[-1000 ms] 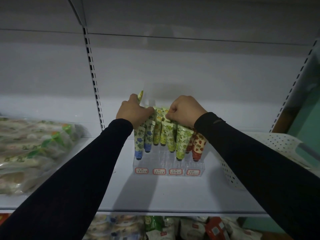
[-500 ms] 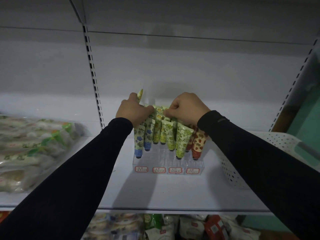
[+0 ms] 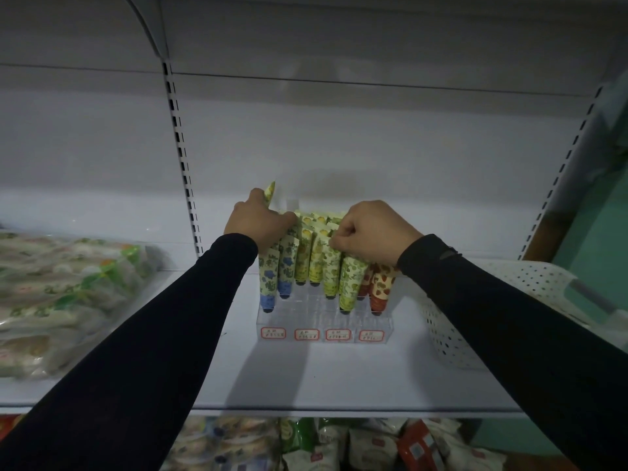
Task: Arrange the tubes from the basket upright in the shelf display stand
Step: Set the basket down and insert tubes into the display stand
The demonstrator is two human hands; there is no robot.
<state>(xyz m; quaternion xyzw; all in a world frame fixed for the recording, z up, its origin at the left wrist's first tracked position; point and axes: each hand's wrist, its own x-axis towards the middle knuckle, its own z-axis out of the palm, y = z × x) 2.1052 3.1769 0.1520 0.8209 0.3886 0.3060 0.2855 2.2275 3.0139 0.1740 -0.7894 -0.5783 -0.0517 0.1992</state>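
Left hand point(image 3: 259, 223) curled around one tube point(image 3: 270, 191), long axis upright, just above the stand's point(image 3: 323, 329) back-left slots at frame centre. Right hand point(image 3: 370, 232) pinching the tops of standing tubes point(image 3: 331, 263).

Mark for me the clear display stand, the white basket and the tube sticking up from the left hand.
display stand point(image 3: 339, 321), head view, bare clear front wall above the labels.
basket point(image 3: 452, 341), head view, perforated left wall.
tube in left hand point(image 3: 270, 191), head view, flat crimped end above the knuckles.

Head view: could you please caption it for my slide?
Both hands grip patterned tubes standing in a clear display stand beside a white basket.
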